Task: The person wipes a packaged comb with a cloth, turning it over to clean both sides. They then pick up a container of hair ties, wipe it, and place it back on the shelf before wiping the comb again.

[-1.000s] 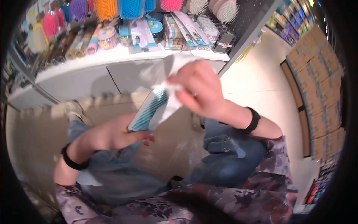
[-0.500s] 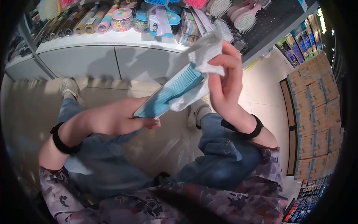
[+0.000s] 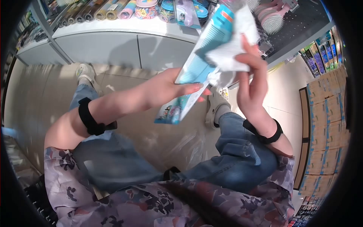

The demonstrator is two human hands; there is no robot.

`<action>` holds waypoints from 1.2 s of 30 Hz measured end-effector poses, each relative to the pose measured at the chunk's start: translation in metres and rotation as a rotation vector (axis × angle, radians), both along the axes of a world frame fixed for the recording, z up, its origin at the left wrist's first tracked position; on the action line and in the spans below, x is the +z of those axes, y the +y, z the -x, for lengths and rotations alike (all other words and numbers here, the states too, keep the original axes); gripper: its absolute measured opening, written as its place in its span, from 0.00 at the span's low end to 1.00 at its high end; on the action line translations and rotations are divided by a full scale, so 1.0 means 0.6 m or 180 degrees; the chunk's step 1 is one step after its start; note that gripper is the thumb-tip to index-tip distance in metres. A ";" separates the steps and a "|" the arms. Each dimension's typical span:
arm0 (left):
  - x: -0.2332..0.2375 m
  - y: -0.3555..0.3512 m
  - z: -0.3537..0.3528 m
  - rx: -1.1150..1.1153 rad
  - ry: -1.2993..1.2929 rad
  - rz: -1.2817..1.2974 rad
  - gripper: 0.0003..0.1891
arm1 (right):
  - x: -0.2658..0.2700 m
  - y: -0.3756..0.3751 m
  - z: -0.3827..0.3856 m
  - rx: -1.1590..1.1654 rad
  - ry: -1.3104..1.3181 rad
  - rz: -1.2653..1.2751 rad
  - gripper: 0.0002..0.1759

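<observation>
A blue comb [image 3: 200, 60] in a long flat package slants across the middle of the view, its top end near the shelf. My left hand [image 3: 172, 87] grips the package at its lower part, thumb across the front. Below the thumb, the printed bottom end of the package [image 3: 170, 113] sticks out. Crumpled white tissue [image 3: 230, 55] lies against the right side of the package, partly blurred. My right hand [image 3: 252, 77] pinches this tissue with bent fingers. Part of the comb is hidden behind the tissue.
Ahead is a white shelf [image 3: 162, 31] with rolled goods [image 3: 92, 11], a jar of hair ties [image 3: 146, 11] and other packs. Hairbrushes [image 3: 273, 23] hang at the right. Stacked cartons [image 3: 326, 121] stand farther right. Clear plastic [image 3: 185, 145] lies on the floor between my legs.
The package has moved up and right and stands steeper, its printed lower end now showing. My right hand and the tissue have moved to the right. The view has shifted too.
</observation>
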State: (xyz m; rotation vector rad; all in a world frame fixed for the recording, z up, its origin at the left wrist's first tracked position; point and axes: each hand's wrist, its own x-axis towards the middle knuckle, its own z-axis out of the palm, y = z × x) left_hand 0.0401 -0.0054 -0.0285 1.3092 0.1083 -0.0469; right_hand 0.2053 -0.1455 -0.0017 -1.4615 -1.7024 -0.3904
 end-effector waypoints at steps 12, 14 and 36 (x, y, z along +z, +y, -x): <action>0.007 0.014 0.012 -0.0273 -0.0013 0.1035 0.28 | 0.003 0.012 0.014 -0.0045 -0.0269 0.0092 0.30; 0.018 0.014 0.017 -0.0444 0.0004 0.1120 0.28 | 0.009 0.009 0.019 -0.0059 -0.0515 0.0258 0.30; -0.010 0.001 0.004 0.0487 0.0244 0.1444 0.30 | 0.015 0.014 0.049 0.0393 -0.2131 0.1059 0.22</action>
